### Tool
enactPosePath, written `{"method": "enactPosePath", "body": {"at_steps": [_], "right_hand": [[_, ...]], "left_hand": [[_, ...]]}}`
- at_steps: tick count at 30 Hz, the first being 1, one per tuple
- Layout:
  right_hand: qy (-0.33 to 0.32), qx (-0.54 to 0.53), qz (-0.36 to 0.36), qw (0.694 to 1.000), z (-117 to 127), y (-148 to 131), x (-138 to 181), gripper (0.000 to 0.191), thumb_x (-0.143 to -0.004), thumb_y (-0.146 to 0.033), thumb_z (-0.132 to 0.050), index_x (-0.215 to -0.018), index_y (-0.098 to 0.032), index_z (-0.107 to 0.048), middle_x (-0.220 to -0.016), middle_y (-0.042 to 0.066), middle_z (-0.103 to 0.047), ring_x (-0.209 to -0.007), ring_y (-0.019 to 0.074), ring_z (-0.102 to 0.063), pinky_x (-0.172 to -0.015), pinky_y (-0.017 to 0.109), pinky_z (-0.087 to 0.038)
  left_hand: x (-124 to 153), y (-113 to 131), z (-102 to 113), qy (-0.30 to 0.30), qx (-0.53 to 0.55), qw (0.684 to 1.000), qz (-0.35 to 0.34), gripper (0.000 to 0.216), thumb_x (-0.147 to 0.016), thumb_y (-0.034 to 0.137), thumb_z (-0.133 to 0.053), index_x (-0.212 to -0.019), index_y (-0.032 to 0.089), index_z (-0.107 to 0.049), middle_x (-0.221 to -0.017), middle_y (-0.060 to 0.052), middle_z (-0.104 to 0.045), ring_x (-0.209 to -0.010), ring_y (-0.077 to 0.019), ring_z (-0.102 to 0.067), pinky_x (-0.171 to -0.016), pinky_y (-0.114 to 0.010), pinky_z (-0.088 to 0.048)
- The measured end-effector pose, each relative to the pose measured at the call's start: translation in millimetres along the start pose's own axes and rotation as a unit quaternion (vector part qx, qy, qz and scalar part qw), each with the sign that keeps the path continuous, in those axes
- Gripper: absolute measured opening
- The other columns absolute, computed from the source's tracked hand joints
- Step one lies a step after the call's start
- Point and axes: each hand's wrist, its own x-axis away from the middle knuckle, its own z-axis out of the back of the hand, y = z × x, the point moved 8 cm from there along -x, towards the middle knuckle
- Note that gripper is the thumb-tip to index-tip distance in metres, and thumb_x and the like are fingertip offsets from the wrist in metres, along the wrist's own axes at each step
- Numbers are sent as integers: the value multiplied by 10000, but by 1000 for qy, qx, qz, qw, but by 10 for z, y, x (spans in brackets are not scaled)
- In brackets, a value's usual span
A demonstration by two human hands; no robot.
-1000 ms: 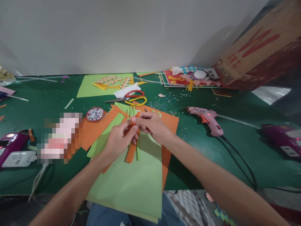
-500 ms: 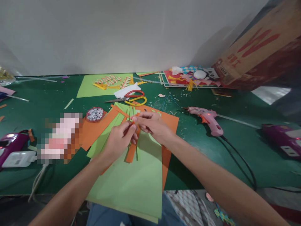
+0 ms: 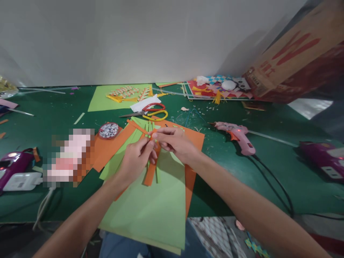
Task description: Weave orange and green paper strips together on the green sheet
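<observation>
My left hand [image 3: 138, 154] and my right hand [image 3: 173, 141] meet above green paper sheets [image 3: 145, 211], thumbs and fingers pinched together. Between their fingertips is an orange paper strip [image 3: 138, 127], one end slanting up to the left. Most of the gripped part is hidden by the fingers. Under the hands lie another orange strip [image 3: 150, 173] and a narrow green strip [image 3: 158, 173]. Orange sheets [image 3: 195, 143] stick out from beneath the green ones. Just beyond the hands, scissors [image 3: 150, 111] with a red and a yellow handle lie on the table.
A pink glue gun [image 3: 239, 134] with a cord lies on the right. At left are a round box of googly eyes [image 3: 109, 130], a blurred-out pink object [image 3: 70, 156] and a white plug [image 3: 21, 182]. Woven paper crafts [image 3: 129, 92] lie at the back; a cardboard box [image 3: 292, 53] stands back right.
Both hands stay in almost the same place, still pinching the orange strip. Only the fingertips have shifted slightly.
</observation>
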Motion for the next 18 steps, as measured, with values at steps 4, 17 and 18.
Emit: {"method": "enactPosePath", "body": {"at_steps": [4,17,18], "right_hand": [[1,8,14,1000,11,15,-13,266,-596,-386,-770,-645,-148,-662,-413,-87,-392,-389,27,-270,-408,238,-149],[9,5,26,1000,27,19,-24,339,-583,-381,-792,-506,-168,-540,-400,-82,-398,-375,27,-280,-408,239,-168],[9,6,27,1000,25,19,-23,351,-581,-385,-793,-500,-169,-528,-400,-82,-396,-376,28,-281,-409,240,-170]], "left_hand": [[-2,3,-10,-2,-11,1000,-3,281,-896,312,-433,-649,186,-481,-566,22,-607,-464,-93,-574,-507,-214,-443],[-9,-1,-35,-12,-11,1000,-1,290,-900,287,-416,-629,189,-446,-565,27,-607,-462,-83,-568,-498,-202,-428],[-8,-1,-38,-13,-11,1000,0,289,-899,284,-418,-628,189,-449,-566,26,-607,-464,-85,-569,-498,-204,-430]]}}
